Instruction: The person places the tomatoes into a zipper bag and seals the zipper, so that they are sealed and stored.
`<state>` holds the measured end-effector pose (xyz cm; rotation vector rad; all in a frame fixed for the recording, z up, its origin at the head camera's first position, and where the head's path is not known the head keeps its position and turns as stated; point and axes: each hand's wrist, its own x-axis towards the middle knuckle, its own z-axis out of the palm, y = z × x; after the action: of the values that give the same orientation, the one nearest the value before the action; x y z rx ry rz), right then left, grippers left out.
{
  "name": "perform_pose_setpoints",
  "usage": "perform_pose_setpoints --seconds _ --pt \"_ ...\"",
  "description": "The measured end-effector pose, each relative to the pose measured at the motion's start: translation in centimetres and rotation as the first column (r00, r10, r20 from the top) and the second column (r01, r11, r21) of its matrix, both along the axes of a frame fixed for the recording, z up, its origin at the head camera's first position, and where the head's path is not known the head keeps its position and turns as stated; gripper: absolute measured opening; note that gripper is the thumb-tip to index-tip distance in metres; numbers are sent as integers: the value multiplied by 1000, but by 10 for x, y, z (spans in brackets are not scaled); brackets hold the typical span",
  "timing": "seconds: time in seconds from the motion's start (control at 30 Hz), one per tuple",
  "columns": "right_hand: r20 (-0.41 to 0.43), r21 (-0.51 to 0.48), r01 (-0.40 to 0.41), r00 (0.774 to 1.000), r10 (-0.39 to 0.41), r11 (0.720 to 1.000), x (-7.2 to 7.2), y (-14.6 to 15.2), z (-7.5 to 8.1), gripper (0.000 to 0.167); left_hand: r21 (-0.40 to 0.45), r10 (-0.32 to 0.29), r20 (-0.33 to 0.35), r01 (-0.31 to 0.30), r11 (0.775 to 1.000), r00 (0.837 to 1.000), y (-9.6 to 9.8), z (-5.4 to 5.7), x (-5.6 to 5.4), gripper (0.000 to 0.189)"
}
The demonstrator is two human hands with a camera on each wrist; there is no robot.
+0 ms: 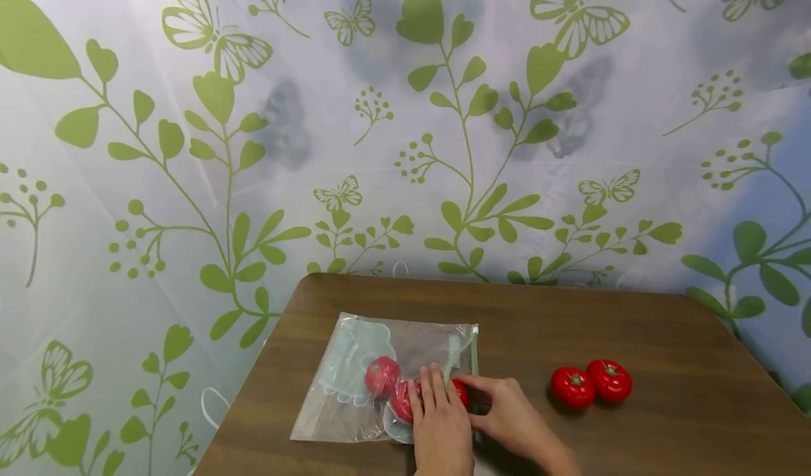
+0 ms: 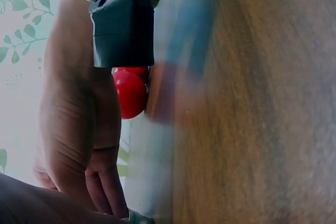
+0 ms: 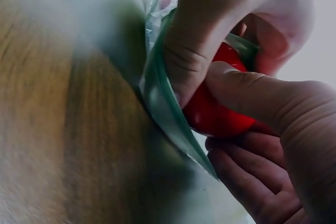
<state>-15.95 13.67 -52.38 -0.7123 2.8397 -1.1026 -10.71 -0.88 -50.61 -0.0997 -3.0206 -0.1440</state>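
A clear zip bag (image 1: 317, 420) with a pale green print lies flat, its green-edged mouth (image 3: 165, 108) toward the right. Two red tomatoes (image 1: 382, 376) show through the plastic. My right hand (image 1: 516, 416) grips another glossy tomato (image 3: 220, 111) between thumb and fingers, right at the bag's mouth. Straight fingers of my left hand (image 1: 440, 420) rest over the bag's mouth side. Its thumb (image 3: 189, 56) points down at the green edge, beside the gripped tomato. My hands cover part of the tomatoes and the mouth.
Two more red tomatoes (image 1: 573, 387) with green stems sit side by side on the brown wooden table (image 1: 557, 321), right of my right hand. Behind the table hangs a pale curtain (image 1: 393, 243) with green leaves and butterflies.
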Motion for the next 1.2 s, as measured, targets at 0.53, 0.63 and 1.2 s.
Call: perform_pose_setpoints --seconds 0.53,0.63,1.2 --pt "34 -67 41 999 -39 997 6 -17 -10 59 42 6 -69 -3 999 998 -1 -5 4 51" --pt "-5 -71 41 999 -42 997 7 -21 -13 59 36 17 -107 -14 999 994 -1 -8 6 47" --pt "-8 -91 -15 1000 14 996 4 -12 -9 51 52 20 -122 -14 999 992 0 -5 6 50"
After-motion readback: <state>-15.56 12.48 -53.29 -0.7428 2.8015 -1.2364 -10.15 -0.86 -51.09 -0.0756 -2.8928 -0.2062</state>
